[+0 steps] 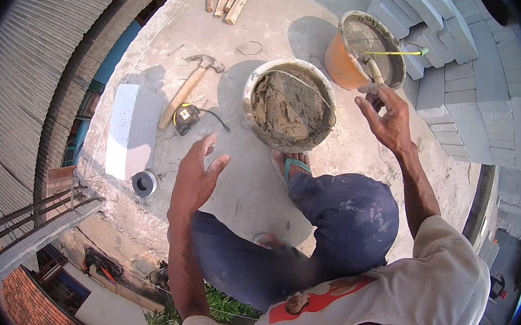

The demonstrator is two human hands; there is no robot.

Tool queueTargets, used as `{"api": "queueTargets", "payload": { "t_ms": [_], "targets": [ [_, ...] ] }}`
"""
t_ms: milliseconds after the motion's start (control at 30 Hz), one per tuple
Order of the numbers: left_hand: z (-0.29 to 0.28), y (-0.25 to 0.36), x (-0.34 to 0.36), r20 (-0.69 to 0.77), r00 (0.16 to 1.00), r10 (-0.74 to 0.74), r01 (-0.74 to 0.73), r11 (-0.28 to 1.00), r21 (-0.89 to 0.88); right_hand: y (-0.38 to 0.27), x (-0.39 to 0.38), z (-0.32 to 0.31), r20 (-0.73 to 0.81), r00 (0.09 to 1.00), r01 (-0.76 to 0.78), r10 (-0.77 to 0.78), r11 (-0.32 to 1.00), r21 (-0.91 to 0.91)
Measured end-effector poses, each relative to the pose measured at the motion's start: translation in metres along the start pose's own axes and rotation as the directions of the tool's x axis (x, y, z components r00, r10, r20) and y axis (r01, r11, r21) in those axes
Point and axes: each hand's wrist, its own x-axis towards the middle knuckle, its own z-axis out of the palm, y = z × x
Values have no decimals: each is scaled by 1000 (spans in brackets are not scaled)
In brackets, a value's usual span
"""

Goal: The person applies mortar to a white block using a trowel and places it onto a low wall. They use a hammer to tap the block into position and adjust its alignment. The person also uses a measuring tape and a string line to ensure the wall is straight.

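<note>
My right hand (388, 119) is at the near rim of an orange bucket (340, 66), thumb and fingers apart. Its fingertips are close to a wooden tool handle (375, 71) that leans out of the bucket; whether they touch it I cannot tell. My left hand (194, 176) hovers over the concrete with its fingers apart and nothing in it. Between my hands stands a round bucket (257, 129) of wet grey mortar (286, 107), its wire handle lying across. A tape measure (186, 117) and a hammer (187, 89) lie beyond my left hand.
A pale block (133, 131) and a grey ring (144, 183) sit near the slab's left edge, which drops away to lower roofs. Stacked light blocks (462, 102) line the right. Wood offcuts (232, 1) lie far off. A yellow stick (391, 53) crosses the orange bucket.
</note>
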Motion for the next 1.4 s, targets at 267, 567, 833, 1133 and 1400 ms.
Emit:
{"api": "queueTargets", "payload": {
  "t_ms": [267, 567, 833, 1133, 1400],
  "targets": [
    [122, 84, 30, 249, 948, 196, -22, 824, -566, 218, 60, 6, 4, 820, -491, 572, 709, -506],
    [138, 47, 48, 194, 944, 266, -65, 728, -682, 204, 119, -28, 370, 720, -559, 587, 807, -192],
    [128, 50, 64, 131, 939, 318, -148, 718, -680, 175, -22, -40, 445, 577, -816, 684, 461, 350],
    [147, 65, 73, 224, 899, 376, -101, 676, -730, 98, -96, -78, 486, 433, -889, 759, 448, 93],
    [158, 90, 90, 135, 845, 517, -37, 308, -951, 135, -89, -70, 70, 738, -666, 671, 741, -80]
  ]
}}
